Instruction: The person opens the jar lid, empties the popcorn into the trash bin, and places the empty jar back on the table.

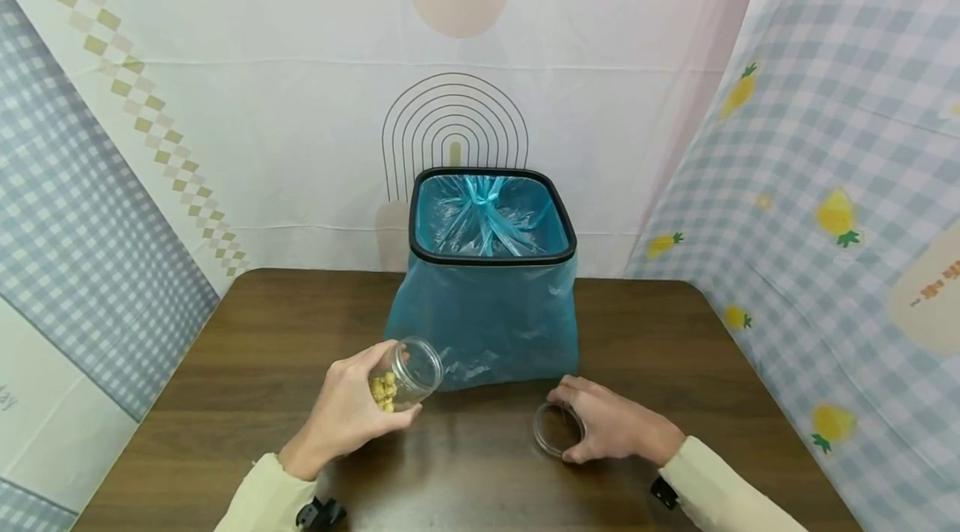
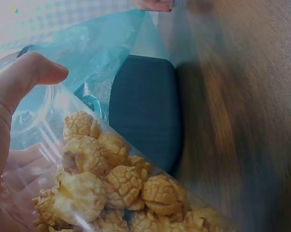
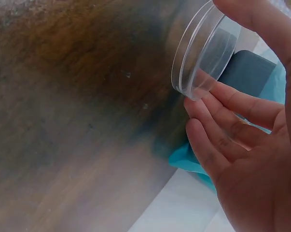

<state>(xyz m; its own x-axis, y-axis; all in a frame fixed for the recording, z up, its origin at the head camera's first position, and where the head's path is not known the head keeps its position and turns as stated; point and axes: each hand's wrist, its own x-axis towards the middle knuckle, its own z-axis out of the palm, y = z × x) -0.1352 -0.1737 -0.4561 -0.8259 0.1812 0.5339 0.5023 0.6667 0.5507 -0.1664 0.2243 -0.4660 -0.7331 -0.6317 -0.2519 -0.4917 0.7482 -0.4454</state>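
Observation:
Clear plastic jar, lidless and tilted with its mouth to the right, is gripped by my left hand. Caramel popcorn lies inside, gathered toward the jar's base. My right hand pinches a round transparent lid by its edge between thumb and fingers, just above the table. Beyond both hands stands a bin lined with a blue plastic bag, its black rim facing up. The bag's gathered, knotted part shows inside the bin's opening.
A dark wooden table carries the bin near its back edge. Behind it hangs a white patterned cloth. Blue checked cloth hangs along the right side, and more of it covers the left.

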